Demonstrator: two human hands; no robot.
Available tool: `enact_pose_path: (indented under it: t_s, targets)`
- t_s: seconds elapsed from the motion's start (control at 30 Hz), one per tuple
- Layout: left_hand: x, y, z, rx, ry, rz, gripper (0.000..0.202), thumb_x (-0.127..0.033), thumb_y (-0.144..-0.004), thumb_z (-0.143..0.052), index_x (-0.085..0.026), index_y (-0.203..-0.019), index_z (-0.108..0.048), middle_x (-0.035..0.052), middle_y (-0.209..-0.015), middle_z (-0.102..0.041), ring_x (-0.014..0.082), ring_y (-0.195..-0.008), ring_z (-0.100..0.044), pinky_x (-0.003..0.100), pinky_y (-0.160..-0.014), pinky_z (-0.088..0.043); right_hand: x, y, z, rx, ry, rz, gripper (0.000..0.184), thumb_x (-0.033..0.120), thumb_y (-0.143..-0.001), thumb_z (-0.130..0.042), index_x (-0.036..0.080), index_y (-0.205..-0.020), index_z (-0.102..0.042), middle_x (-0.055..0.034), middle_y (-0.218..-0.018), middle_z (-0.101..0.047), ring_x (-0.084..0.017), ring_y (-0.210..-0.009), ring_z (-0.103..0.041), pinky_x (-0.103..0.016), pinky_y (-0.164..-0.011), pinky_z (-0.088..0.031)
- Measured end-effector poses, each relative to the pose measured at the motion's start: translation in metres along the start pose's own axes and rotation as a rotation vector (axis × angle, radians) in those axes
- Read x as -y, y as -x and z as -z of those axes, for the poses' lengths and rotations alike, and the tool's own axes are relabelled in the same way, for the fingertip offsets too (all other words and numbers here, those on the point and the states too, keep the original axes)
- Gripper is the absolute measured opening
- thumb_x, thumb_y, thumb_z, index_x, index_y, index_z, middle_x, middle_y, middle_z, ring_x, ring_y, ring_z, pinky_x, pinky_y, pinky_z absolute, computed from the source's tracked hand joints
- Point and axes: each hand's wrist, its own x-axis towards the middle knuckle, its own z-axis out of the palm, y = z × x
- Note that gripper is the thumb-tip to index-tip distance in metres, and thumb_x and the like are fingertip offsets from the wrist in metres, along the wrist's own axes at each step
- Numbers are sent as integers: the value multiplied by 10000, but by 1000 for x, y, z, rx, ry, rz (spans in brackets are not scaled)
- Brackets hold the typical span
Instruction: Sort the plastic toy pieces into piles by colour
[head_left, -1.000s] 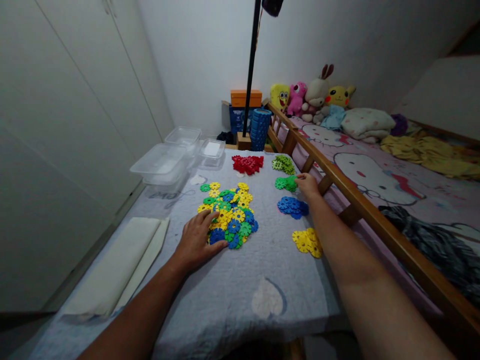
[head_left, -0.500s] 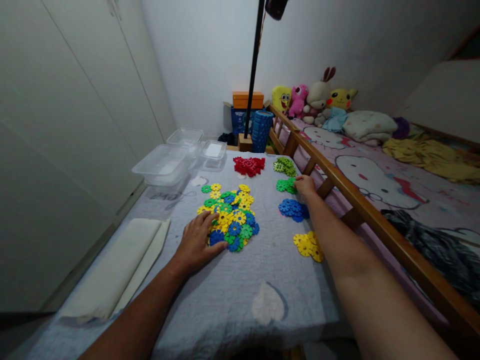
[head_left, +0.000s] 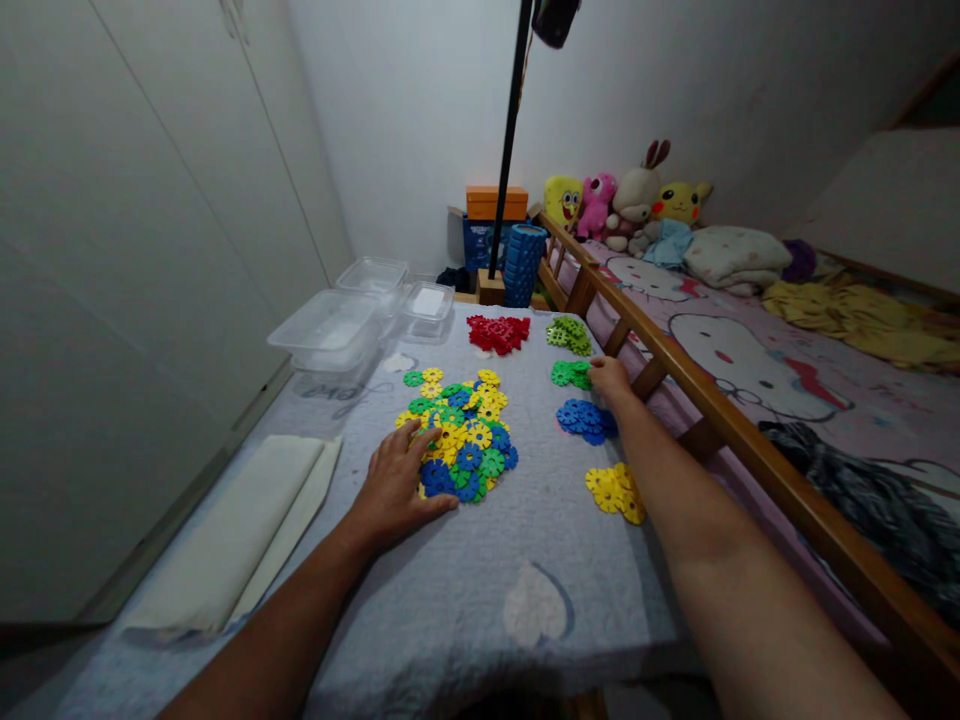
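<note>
A mixed heap of flower-shaped plastic discs (head_left: 478, 433) in yellow, blue and green lies mid-table. Against its left and near edge rests my left hand (head_left: 401, 480), fingers and thumb spread, gripping nothing. Over on the right, my right hand (head_left: 611, 378) has its fingers closed at the right edge of a small green disc pile (head_left: 570, 374), pinching a green flower disc; the fingertips are partly hidden. Blue discs (head_left: 583, 418) and yellow discs (head_left: 613, 490) sit in separate piles nearer me. Light green discs (head_left: 568, 335) and red discs (head_left: 498, 333) lie farther back.
Clear plastic containers (head_left: 330, 325) stand at the back left of the cloth-covered table (head_left: 450, 590). A folded cream cloth (head_left: 225, 530) lies on the left. The wooden bed rail (head_left: 705, 400) runs along the right side, and a black pole (head_left: 510, 140) rises behind.
My left hand has shifted very slightly, showing more blue discs beside its thumb. The right hand stays at the green pile. The camera view has moved a little.
</note>
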Motion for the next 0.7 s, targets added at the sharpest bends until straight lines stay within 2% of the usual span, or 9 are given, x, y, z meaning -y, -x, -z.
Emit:
enact_pose_path:
  t_s: [0.17, 0.3, 0.5, 0.6, 0.7]
  targets:
    - [-5, 2, 3, 32, -28, -13, 975, -614, -637, -827, -264, -1474, -469, 183, -1599, -336, 429, -1455, -347, 604, -1157, -339, 12, 9, 0, -13, 19, 31, 299, 65, -641, -545, 149, -871, -716, -72, -890, -742, -225, -911, -697, -352, -889, -549]
    - [-7, 3, 4, 52, -50, -14, 988, -620, -642, -821, -262, -1488, -457, 181, -1616, -320, 440, -1466, -330, 609, -1162, -330, 39, 26, -13, 50, -82, 137, 278, 123, -665, -550, 156, -880, -722, -58, -894, -741, -207, -886, -688, -334, -868, -547]
    - [-11, 2, 5, 21, -38, -10, 931, -590, -665, -819, -253, -1467, -485, 187, -1592, -364, 436, -1436, -378, 613, -1145, -356, 79, 71, -55, 391, -136, 296, 182, 178, -709, -601, 183, -845, -722, -9, -789, -716, -166, -769, -650, -296, -798, -533]
    - [-11, 2, 4, 4, -22, -15, 883, -563, -691, -807, -241, -1453, -498, 190, -1576, -385, 427, -1424, -398, 609, -1140, -366, 85, 95, -75, 417, -41, 342, 245, 177, -769, -579, 180, -957, -736, -37, -939, -741, -179, -861, -657, -306, -852, -518]
    - [-9, 2, 2, -26, -5, -20, 829, -536, -725, -786, -237, -1445, -502, 179, -1554, -412, 404, -1419, -412, 586, -1150, -367, 86, 113, -88, 420, 92, 424, 392, 157, -809, -549, 178, -1164, -715, -92, -1220, -709, -218, -1100, -625, -338, -999, -462]
